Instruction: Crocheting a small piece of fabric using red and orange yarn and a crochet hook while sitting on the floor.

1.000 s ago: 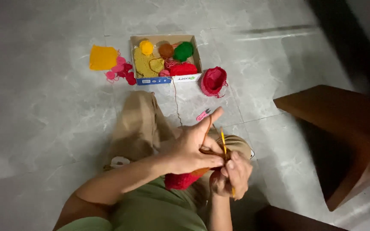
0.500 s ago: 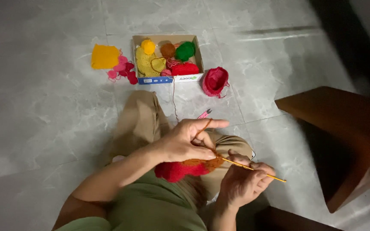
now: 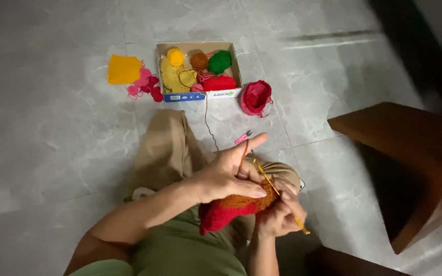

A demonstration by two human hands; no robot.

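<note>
Crochet piece (image 3: 231,207) gripped by left hand (image 3: 226,176) | hook (image 3: 277,193) clenched in right hand (image 3: 278,214) | yarn box (image 3: 200,95) beyond piece

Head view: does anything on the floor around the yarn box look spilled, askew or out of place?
A little. Pink and red crocheted bits lie loose on the grey floor beside the cardboard box, next to a yellow piece. Small pink snips lie by the knee. Nothing looks damaged.

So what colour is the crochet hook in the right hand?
Yellow; the crochet hook shows best in the head view.
</note>
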